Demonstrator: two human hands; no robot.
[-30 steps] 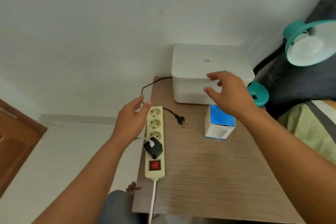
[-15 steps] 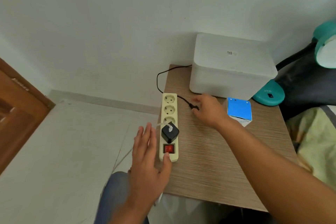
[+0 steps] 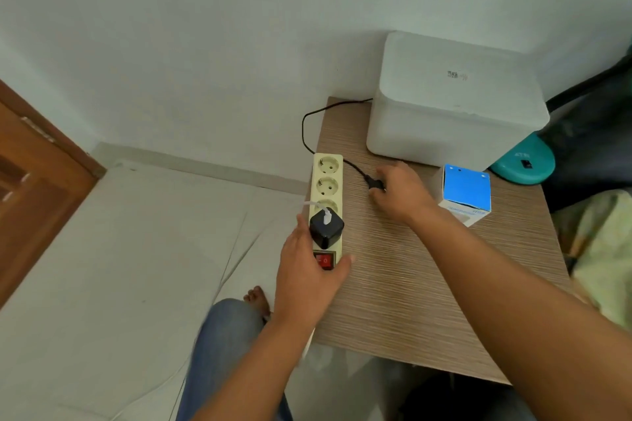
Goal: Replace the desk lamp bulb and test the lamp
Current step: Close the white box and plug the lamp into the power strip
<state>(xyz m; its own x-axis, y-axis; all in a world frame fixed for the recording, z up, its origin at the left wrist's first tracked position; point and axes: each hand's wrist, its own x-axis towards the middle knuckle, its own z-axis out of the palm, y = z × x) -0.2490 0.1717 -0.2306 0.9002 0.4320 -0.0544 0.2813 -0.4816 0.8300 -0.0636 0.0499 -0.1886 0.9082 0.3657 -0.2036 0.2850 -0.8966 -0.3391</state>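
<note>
- Left hand [image 3: 309, 278] is lying nearest, spread flat over the near end of the strip [image 3: 326, 208], palm down, thumb on the table [image 3: 427, 284] beside the red switch [image 3: 324, 260]; it is pressing, not gripping, so the fingers are closed on nothing.
- Just beyond its fingertips a black charger [image 3: 326, 227] is sitting in the fourth socket, with a white cable leading off to the left.
- Right hand [image 3: 398, 193], farther out and to the right, is curling its fingers around the lamp plug [image 3: 375, 183], pinching the small black body.
- That plug is probably light and rigid; gripping the moulded body, not the cord [image 3: 304, 126], seems the safer hold, since the thin cord is limp and would pull or kink.
- Beyond the left hand three sockets are standing free, so the strip likely needs that steadying while the plug is being pushed in.
- Right of the right hand a blue bulb box [image 3: 465, 193] is standing; light card, easily knocked.
- Farther still, a white box [image 3: 455, 102] and the lamp's teal base [image 3: 523, 162]; the lamp head is out of view.
</note>
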